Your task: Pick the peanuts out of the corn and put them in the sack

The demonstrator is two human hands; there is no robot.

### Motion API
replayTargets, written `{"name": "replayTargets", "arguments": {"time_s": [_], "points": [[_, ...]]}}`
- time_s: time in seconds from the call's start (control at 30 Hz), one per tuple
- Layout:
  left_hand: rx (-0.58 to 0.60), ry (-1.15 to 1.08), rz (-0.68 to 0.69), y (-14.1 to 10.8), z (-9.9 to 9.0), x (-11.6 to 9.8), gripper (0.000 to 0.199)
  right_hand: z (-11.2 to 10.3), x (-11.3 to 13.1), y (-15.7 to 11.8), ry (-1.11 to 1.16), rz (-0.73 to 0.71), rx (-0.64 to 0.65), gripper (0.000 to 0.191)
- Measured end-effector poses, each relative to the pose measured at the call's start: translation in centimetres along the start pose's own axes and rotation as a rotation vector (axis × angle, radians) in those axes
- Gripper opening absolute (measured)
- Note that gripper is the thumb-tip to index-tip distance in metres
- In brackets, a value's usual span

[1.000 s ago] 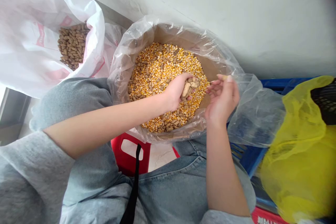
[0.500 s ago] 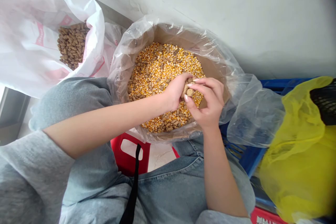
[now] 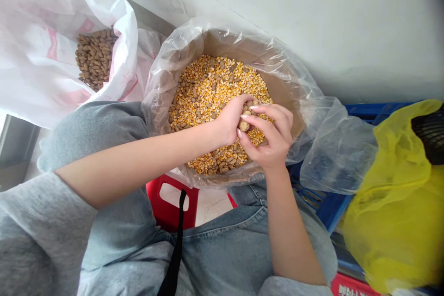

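Left hand (image 3: 229,120): I read the fingers as curled shut around a cluster of tan peanut pods (image 3: 244,125), which sits between both hands above the grain.
Right hand (image 3: 272,141): fingers pressed together, pinching that cluster from the right.
Box: brown cardboard box (image 3: 277,67), plastic-lined, holds yellow corn kernels (image 3: 211,85) with brown peanuts (image 3: 222,162) mixed through.
Far left: white plastic sack (image 3: 121,41) holds a heap of peanut pods (image 3: 94,58); I see no corn there.
Right: blue plastic crate (image 3: 329,208), yellow plastic bag (image 3: 388,208).
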State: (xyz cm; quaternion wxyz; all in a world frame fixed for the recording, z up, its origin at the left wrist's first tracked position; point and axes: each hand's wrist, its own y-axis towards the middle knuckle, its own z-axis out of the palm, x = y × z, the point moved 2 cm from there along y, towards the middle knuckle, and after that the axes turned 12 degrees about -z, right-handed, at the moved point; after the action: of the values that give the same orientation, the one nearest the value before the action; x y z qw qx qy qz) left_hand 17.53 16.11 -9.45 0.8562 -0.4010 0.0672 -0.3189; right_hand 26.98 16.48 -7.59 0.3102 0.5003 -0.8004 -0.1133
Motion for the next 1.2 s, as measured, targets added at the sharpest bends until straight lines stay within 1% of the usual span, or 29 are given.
{"name": "replayTargets", "arguments": {"time_s": [0.23, 0.47, 0.7, 0.97, 1.13, 1.2], "points": [[-0.001, -0.018, -0.006, 0.06, -0.08, 0.01, 0.018, 0.08, -0.14, -0.17, -0.024, 0.025, 0.044, 0.023], [-0.01, -0.042, -0.011, 0.16, -0.15, 0.01, 0.017, -0.01, -0.06, -0.07, -0.022, 0.011, 0.027, 0.024], [-0.019, 0.016, 0.012, 0.14, -0.08, -0.04, 0.016, 0.11, -0.23, -0.26, 0.01, 0.088, 0.08, 0.023], [-0.025, 0.019, 0.02, 0.14, -0.06, -0.01, 0.018, 0.19, -0.39, -0.5, -0.013, 0.088, 0.09, 0.025], [-0.031, 0.023, 0.005, -0.03, -0.04, 0.0, 0.018, 0.14, -0.36, -0.42, -0.004, 0.05, 0.067, 0.027], [-0.037, 0.025, 0.006, -0.02, -0.1, 0.0, 0.019, 0.23, -0.48, -0.52, -0.027, 0.056, 0.075, 0.027]]}}
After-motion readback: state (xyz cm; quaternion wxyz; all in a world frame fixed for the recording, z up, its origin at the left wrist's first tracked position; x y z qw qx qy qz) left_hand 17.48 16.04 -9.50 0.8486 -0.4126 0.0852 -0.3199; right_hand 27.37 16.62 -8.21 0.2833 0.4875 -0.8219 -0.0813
